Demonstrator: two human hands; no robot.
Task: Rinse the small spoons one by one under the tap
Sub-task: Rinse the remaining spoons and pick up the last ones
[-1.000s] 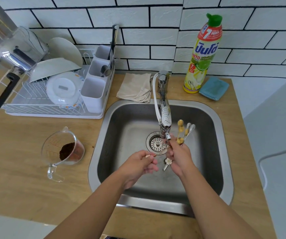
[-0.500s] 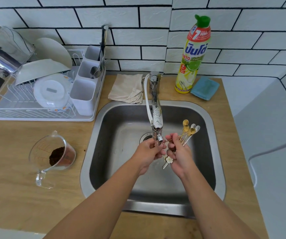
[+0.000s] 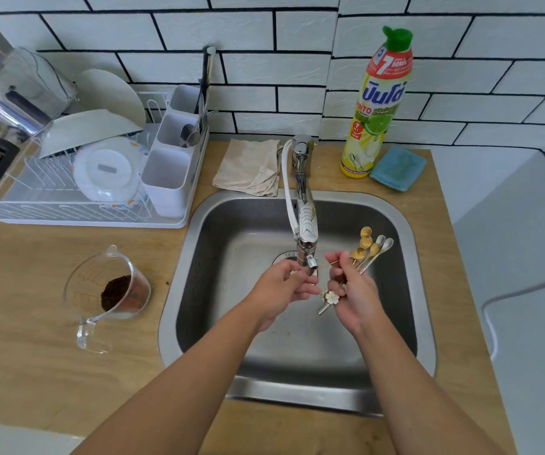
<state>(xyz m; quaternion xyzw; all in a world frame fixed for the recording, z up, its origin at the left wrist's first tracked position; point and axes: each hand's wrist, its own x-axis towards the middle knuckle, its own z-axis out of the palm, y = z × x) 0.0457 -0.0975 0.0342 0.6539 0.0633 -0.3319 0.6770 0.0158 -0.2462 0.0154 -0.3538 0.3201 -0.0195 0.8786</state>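
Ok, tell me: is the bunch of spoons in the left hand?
No, the bunch of spoons fans out of the right hand; the left hand is under the tap.

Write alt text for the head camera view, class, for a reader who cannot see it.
Two hands work over a steel sink: the right hand grips a bunch of small spoons, the left hand is closed under the tap spout. On the wooden counter sit a dish rack, a measuring jug, a folded cloth and a dish soap bottle.
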